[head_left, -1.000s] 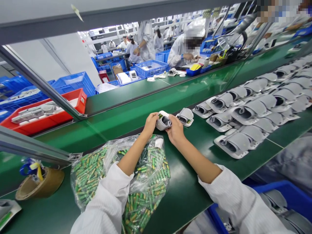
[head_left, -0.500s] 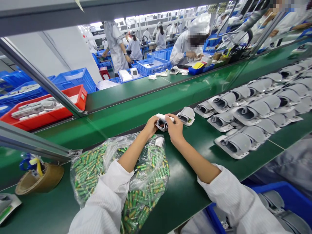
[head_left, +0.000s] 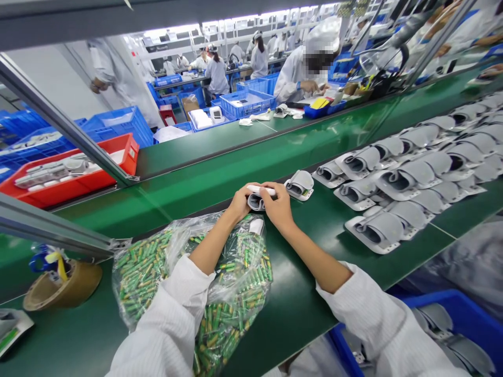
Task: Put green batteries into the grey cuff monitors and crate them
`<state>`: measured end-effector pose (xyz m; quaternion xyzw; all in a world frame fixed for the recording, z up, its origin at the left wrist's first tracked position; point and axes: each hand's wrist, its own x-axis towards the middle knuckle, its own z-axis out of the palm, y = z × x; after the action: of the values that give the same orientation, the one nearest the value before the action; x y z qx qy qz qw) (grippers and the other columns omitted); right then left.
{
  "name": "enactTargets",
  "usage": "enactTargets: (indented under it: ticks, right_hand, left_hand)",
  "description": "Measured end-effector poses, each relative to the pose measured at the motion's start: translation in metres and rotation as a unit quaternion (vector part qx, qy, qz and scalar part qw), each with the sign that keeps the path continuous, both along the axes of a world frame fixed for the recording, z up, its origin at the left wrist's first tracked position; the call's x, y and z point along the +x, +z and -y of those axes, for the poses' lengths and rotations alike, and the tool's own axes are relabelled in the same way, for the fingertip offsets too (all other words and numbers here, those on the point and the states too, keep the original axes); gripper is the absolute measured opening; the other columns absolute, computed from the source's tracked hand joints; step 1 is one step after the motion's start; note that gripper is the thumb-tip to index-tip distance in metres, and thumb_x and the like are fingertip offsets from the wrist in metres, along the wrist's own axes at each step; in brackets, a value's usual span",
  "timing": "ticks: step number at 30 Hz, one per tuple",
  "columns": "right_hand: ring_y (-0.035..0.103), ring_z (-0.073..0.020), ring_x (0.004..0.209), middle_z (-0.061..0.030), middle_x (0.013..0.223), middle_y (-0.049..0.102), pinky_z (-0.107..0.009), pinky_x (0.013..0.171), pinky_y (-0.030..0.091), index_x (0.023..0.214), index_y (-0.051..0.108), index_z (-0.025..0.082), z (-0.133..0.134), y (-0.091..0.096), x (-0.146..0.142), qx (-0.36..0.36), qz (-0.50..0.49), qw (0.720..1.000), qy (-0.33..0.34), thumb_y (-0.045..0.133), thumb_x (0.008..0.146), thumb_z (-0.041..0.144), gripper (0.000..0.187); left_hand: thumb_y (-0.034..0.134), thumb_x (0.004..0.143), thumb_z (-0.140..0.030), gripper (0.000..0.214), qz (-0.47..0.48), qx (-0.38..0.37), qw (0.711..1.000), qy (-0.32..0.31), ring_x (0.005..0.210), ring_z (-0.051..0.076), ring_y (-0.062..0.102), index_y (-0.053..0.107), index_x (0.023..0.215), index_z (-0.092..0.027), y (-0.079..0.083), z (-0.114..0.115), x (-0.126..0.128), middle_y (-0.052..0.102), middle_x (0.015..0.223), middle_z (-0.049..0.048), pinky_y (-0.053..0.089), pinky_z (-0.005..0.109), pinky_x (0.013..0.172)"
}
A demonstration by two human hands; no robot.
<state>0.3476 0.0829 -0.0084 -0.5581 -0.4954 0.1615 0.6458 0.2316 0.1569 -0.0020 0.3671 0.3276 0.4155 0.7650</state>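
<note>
Both hands grip a white wrist blood pressure monitor [head_left: 256, 202] with its grey cuff rolled underneath. My left hand [head_left: 240, 201] is closed on its left end. My right hand [head_left: 278, 203] wraps the right end, thumb at the front and fingers over the top. Below my forearms lie clear plastic bags of green-and-gold batteries [head_left: 231, 314]. A small white plastic piece [head_left: 257, 226] rests on the bag just below the monitor. Just right of my right hand, another cuffed monitor [head_left: 299, 185] lies on the green bench [head_left: 298, 283].
Rows of grey-cuffed monitors [head_left: 379, 230] cover the right side. A tape roll [head_left: 63, 293] with blue-handled scissors stands at left. A metal frame post [head_left: 70, 123] slants across the left. Beyond the green belt [head_left: 188, 175] are a red bin [head_left: 131, 157] and a co-worker [head_left: 291, 78].
My two hands and the monitor have shifted slightly left, with my right fingers further over its top. A standing person in the background has moved left.
</note>
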Motion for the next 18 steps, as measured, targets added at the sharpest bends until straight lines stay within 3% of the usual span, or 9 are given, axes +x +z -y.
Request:
enactTargets:
  ticks: [6,9,11,15,18]
  right_hand:
    - [0.064,-0.0251,0.105,-0.0085,0.107,0.068,-0.042,0.102,0.053,0.101,0.074,0.022,0.005,0.007,-0.005,0.031,0.021,0.999,-0.006,0.064,0.094,0.035,0.018]
    - [0.063,-0.0237,0.103,-0.0065,0.105,0.068,-0.039,0.102,0.052,0.097,0.075,0.024,0.004,0.009,-0.005,0.033,-0.041,0.999,-0.011,0.067,0.092,0.034,0.014]
    - [0.062,-0.0217,0.093,-0.0037,0.097,0.069,-0.036,0.092,0.054,0.094,0.075,0.024,-0.001,0.005,-0.001,0.012,-0.115,0.993,-0.001,0.069,0.09,0.037,0.015]
    - [0.056,-0.0155,0.069,0.0031,0.077,0.064,-0.027,0.063,0.049,0.094,0.071,0.022,-0.017,-0.006,0.008,-0.033,-0.29,0.956,-0.002,0.074,0.082,0.044,0.025]
    - [0.06,-0.0149,0.069,0.0051,0.076,0.064,-0.024,0.057,0.048,0.095,0.065,0.023,-0.026,-0.01,0.016,-0.053,-0.423,0.904,-0.007,0.076,0.078,0.044,0.029]
  left_hand:
    - [0.068,0.061,-0.017,0.028,0.004,0.048,0.998,0.04,0.065,0.013,0.057,0.067,0.089,-0.017,-0.004,0.007,0.006,0.065,0.076,-0.0011,0.043,0.023,0.063]
    - [0.069,0.066,-0.016,0.031,-0.002,0.045,0.998,0.034,0.066,0.012,0.058,0.068,0.097,-0.018,-0.003,0.01,0.01,0.067,0.079,-0.0013,0.045,0.023,0.066]
    - [0.066,0.066,-0.012,0.036,-0.007,0.033,0.999,0.037,0.067,0.013,0.06,0.069,0.102,-0.017,-0.002,0.011,0.012,0.069,0.08,-0.0009,0.048,0.025,0.069]
    - [0.064,0.069,-0.01,0.033,-0.01,-0.002,0.999,0.041,0.07,0.015,0.064,0.071,0.101,-0.016,-0.002,0.009,0.013,0.07,0.079,0.0017,0.055,0.029,0.079]
    - [0.063,0.075,-0.009,0.03,-0.01,-0.022,0.999,0.04,0.08,0.017,0.071,0.074,0.103,-0.014,-0.003,0.007,0.012,0.076,0.087,0.0068,0.058,0.031,0.087]
